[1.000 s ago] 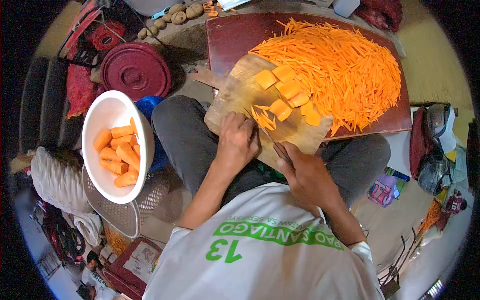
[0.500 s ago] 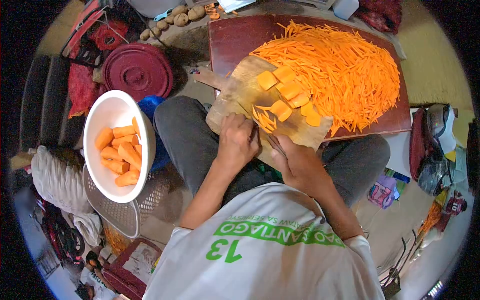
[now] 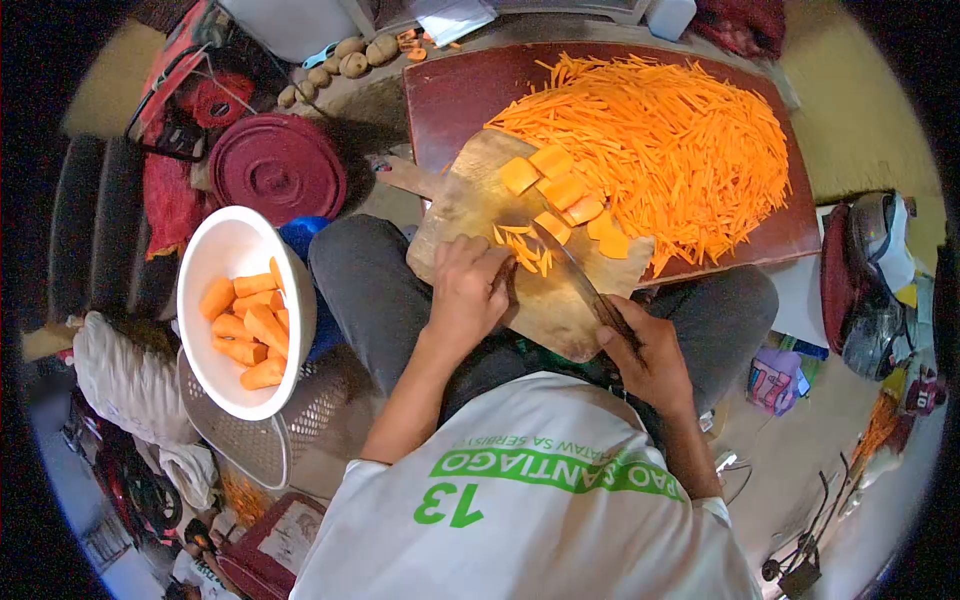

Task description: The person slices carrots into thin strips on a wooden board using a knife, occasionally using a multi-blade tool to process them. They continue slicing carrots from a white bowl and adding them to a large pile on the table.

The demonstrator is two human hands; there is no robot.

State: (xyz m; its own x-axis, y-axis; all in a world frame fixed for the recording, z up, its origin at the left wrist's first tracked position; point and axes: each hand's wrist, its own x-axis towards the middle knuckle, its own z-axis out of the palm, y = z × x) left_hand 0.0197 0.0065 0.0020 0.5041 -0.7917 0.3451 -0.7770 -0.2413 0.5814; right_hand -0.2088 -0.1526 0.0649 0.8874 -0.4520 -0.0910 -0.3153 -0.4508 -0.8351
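Note:
My right hand [image 3: 650, 352] is wrapped round the handle of a knife [image 3: 578, 272]. The blade slants up and left across a wooden cutting board [image 3: 455, 215], its tip beside thick carrot slices [image 3: 560, 190]. My left hand [image 3: 468, 290] rests on the board's near left part with fingers curled together; whether something is under them is hidden. Just right of those fingers lie a few short carrot strips [image 3: 522, 248]. A large heap of carrot strips [image 3: 660, 150] covers much of the dark red table [image 3: 440, 95] behind the board.
At the left, a white bowl [image 3: 195, 345] holds several peeled carrots [image 3: 262, 325], above a perforated basket [image 3: 240, 440]. Beyond it are a dark red round lid [image 3: 278, 170] and several potatoes [image 3: 352, 65] on the floor. My knees flank the board.
My right hand has moved right and back from my left hand, and the knife blade now lies across the board, pointing at the slices. My left hand stays near the strips.

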